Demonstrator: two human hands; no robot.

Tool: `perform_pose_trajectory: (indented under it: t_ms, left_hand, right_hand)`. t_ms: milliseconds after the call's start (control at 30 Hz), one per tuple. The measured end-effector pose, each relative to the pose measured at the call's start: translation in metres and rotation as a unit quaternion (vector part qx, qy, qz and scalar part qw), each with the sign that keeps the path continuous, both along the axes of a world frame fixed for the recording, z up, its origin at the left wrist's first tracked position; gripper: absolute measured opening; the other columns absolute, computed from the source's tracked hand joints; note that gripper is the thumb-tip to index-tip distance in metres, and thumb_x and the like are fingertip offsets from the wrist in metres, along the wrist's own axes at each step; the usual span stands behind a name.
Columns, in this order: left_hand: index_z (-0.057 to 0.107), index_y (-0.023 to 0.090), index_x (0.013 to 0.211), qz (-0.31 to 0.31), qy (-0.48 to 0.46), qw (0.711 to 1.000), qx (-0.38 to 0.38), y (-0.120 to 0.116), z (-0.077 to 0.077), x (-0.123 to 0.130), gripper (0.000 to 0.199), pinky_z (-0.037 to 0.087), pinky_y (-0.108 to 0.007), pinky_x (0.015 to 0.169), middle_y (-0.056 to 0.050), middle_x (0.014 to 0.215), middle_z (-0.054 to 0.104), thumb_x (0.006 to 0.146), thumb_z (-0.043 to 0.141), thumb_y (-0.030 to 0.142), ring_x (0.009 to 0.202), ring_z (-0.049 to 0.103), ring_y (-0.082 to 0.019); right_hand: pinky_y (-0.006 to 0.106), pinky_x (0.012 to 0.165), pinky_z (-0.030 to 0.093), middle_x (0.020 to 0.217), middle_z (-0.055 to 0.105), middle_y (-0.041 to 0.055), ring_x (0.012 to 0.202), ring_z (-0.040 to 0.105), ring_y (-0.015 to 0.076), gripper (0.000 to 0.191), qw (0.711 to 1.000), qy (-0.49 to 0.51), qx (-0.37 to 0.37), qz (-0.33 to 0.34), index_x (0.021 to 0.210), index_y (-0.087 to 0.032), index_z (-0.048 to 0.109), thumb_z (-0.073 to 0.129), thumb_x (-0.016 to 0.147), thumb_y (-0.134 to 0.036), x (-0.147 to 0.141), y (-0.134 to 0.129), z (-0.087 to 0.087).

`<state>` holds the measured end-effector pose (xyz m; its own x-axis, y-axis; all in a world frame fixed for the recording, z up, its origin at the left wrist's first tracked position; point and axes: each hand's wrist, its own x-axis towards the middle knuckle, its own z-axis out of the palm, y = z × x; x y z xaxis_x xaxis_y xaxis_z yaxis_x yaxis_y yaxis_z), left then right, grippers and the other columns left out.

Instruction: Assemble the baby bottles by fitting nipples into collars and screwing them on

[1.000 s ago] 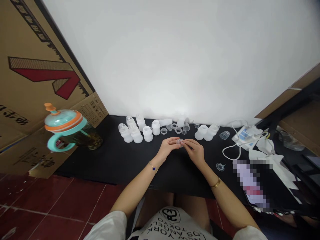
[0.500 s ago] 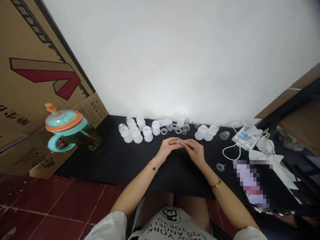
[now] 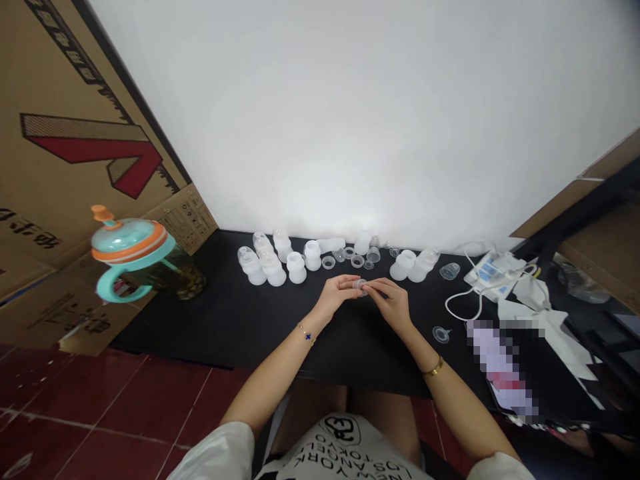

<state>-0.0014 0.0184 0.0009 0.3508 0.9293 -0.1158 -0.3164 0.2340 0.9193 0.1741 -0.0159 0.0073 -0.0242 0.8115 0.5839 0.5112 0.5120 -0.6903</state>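
Note:
Between my fingertips is a small clear baby-bottle part [image 3: 359, 285], probably a collar ring with a nipple; its details are too small to tell. My left hand [image 3: 336, 295] grips it from the left, and my right hand [image 3: 391, 301] pinches it from the right. Behind the hands lie loose collar rings [image 3: 357, 262] and a clear cap [image 3: 373, 254]. White open-necked bottles [image 3: 297, 269] stand left of them, beside several capped bottles [image 3: 273, 269]. Right of my hands are an open bottle [image 3: 401, 265] and a capped one [image 3: 423, 266].
A clear cap [image 3: 450, 271] and a silicone nipple [image 3: 441, 334] lie on the black table [image 3: 220, 333] to the right. Beyond are a white power strip with a cable [image 3: 493, 275], papers [image 3: 555, 327] and a blurred-out flat item [image 3: 503, 373]. A large teal-handled jug [image 3: 145, 260] stands left.
Almost nothing differs. Both hands stay in place on the small clear part, with only a slight shift of the camera view.

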Motion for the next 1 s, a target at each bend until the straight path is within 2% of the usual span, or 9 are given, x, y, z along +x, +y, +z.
perform_pose_trajectory:
  t_ms: [467, 733, 1000]
  left_hand:
    - [0.073, 0.012, 0.105, -0.006, -0.002, 1.0, -0.005, -0.0003, -0.0007, -0.0002, 0.048, 0.054, -0.035, 0.081, -0.01, 0.095, 0.078, 0.06, 0.089, 0.019, 0.082, 0.072, -0.021]
    - [0.073, 0.012, 0.104, -0.009, -0.005, 1.0, -0.013, -0.0006, 0.0006, -0.0006, 0.049, 0.053, -0.03, 0.076, -0.009, 0.092, 0.077, 0.059, 0.089, 0.019, 0.08, 0.071, -0.019]
    - [0.073, 0.012, 0.105, -0.008, -0.008, 1.0, -0.011, -0.0005, -0.0004, -0.0009, 0.05, 0.053, -0.032, 0.078, -0.011, 0.095, 0.078, 0.058, 0.089, 0.02, 0.083, 0.071, -0.02]
  right_hand:
    - [0.034, 0.069, 0.057, 0.087, 0.076, 0.0066, 0.077, 0.07, 0.0227, 0.025, 1.0, 0.0, -0.016, -0.008, 0.086, -0.026, 0.079, 0.063, 0.095, -0.043, 0.0007, -0.0002, 0.002]
    - [0.033, 0.066, 0.055, 0.086, 0.076, 0.0062, 0.075, 0.069, 0.022, 0.024, 1.0, 0.002, -0.017, -0.008, 0.086, -0.025, 0.079, 0.064, 0.095, -0.043, 0.0009, -0.0004, 0.0022]
    - [0.033, 0.067, 0.056, 0.087, 0.076, 0.0064, 0.076, 0.07, 0.0219, 0.024, 1.0, 0.006, -0.015, -0.008, 0.086, -0.025, 0.079, 0.064, 0.095, -0.041, 0.0003, -0.0015, 0.0046]
